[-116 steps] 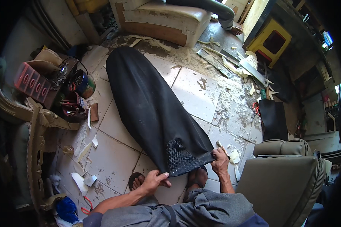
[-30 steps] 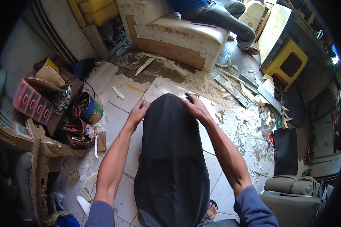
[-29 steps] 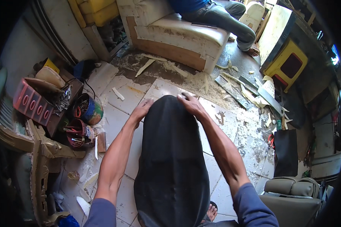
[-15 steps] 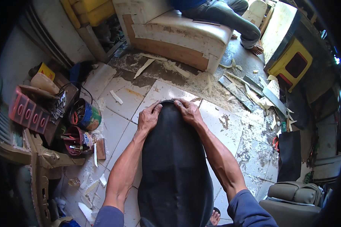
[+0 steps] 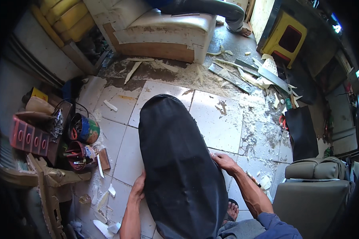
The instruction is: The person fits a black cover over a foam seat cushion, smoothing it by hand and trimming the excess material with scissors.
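Observation:
A long black seat-shaped piece with a smooth, slightly creased covering lies lengthwise in front of me, its rounded end pointing away. My left hand grips its left side, fingertips partly hidden behind the edge. On the right side, a little higher up, my right hand has its fingers on the edge, holding it. A sandalled foot shows beside the piece at lower right. The white tiled floor under it is strewn with foam scraps and dust.
A co-worker's leg rests by a worn white sofa. Tool buckets and a pink organiser crowd the left, beside a wooden frame. Metal rulers, a yellow panel and a grey seat stand or lie right.
Half a second ago both hands pinched the piece's far tip; they have since slid back along its sides toward me. The tip has shifted left and farther away.

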### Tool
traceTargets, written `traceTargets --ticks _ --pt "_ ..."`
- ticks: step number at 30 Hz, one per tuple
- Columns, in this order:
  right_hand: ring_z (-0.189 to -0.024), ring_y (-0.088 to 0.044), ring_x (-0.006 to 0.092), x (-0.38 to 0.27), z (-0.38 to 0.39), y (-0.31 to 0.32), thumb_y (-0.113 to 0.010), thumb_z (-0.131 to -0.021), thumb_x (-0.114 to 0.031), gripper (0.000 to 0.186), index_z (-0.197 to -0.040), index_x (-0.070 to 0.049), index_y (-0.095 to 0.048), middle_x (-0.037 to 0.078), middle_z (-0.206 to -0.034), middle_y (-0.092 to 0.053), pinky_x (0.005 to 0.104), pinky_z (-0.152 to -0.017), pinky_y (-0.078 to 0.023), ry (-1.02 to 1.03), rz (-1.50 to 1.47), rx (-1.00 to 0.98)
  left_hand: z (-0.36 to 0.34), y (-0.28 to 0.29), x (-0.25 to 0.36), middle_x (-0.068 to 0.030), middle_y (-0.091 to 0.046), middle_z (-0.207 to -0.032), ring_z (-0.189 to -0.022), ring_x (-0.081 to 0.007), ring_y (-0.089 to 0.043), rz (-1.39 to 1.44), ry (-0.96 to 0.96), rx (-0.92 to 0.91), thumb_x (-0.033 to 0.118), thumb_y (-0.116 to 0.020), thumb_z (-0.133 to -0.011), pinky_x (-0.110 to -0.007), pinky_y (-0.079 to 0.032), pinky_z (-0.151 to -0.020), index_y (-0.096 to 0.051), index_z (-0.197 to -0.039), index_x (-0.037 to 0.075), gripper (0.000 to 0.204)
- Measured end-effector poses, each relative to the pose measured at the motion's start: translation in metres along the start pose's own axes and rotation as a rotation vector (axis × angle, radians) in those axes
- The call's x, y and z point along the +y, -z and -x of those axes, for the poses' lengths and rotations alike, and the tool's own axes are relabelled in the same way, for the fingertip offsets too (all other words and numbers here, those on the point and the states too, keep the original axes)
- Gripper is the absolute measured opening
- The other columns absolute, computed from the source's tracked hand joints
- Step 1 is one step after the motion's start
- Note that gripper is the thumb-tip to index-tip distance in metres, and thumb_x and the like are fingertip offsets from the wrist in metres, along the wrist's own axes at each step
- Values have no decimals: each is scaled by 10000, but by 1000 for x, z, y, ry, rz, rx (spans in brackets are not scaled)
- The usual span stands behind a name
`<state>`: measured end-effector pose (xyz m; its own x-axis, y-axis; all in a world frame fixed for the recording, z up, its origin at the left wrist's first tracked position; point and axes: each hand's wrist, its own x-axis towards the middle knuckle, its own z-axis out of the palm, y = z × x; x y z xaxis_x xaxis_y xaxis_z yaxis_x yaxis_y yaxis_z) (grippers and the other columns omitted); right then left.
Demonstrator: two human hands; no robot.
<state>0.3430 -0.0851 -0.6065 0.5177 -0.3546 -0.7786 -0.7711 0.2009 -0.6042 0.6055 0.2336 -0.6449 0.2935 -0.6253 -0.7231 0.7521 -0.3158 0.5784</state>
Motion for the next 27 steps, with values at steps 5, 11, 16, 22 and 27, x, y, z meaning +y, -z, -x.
traceTargets --ticks 5,11,16,22,27 --pt "-1077 -656 213 -5 28 0 -669 -937 -501 645 -1297 29 -595 138 -1152 -700 363 -984 -492 124 -149 70 19 2 8 -176 -637 -1310 -1203 -275 -624 -65 -16 135 541 -604 -952 -420 -540 -994 -548 -1360 -20 696" --pt "-922 -685 161 19 14 -12 -616 -996 -434 450 -1132 -10 -676 74 -1005 -724 328 -865 -555 134 -733 -76 35 7 10 -164 -715 -1125 -956 -265 -724 265 -55 -5 499 -629 -952 -418 -607 -872 -613 -1249 -48 623" --pt "-883 -682 255 48 15 -25 -450 -983 -671 771 -1000 49 -725 177 -909 -724 390 -818 -516 64 -117 353 49 -24 -23 -86 -669 -850 -710 -192 -667 -53 -85 301 615 -641 -905 -346 -565 -629 -648 -1036 -6 635" --pt "-920 -652 298 70 43 -32 -326 -976 -741 918 -1034 94 -704 252 -920 -703 417 -860 -490 16 -28 356 44 -5 -72 19 -538 -644 -563 -110 -530 -128 -209 478 678 -605 -907 -301 -441 -490 -619 -816 70 615" --pt "-955 -632 244 63 51 -29 -349 -1000 -696 869 -1063 97 -699 232 -961 -709 375 -887 -480 14 -139 313 30 13 -68 -62 -671 -869 -756 -148 -629 -177 -293 485 620 -576 -956 -324 -538 -712 -669 -1009 -41 670"
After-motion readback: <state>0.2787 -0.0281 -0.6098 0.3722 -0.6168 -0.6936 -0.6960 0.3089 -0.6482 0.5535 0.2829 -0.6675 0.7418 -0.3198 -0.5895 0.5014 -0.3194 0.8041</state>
